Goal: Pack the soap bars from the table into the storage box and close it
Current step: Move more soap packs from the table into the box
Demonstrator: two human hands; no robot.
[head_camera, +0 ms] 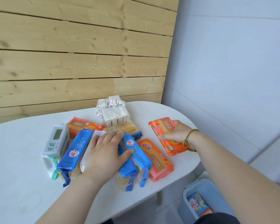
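Several wrapped soap bars lie on the white table (23,175). My left hand (103,152) rests flat on a white-wrapped bar (95,138) and the blue bars (136,152) in the middle, fingers spread. My right hand (174,131) grips an orange soap bar (162,128) at the right, thumb on its near side. Another orange bar (153,157) lies between the hands. A blue bar (74,152) and a white-green pack (55,143) lie to the left. The light blue storage box (205,186) stands open on the floor at lower right, with soap bars (197,204) inside.
A bundle of white soap blocks (115,112) stands at the back of the table, with an orange bar (82,125) and a yellow bar (124,128) in front of it. A wooden slat wall is behind; a pale wall to the right. The box lid is out of sight.
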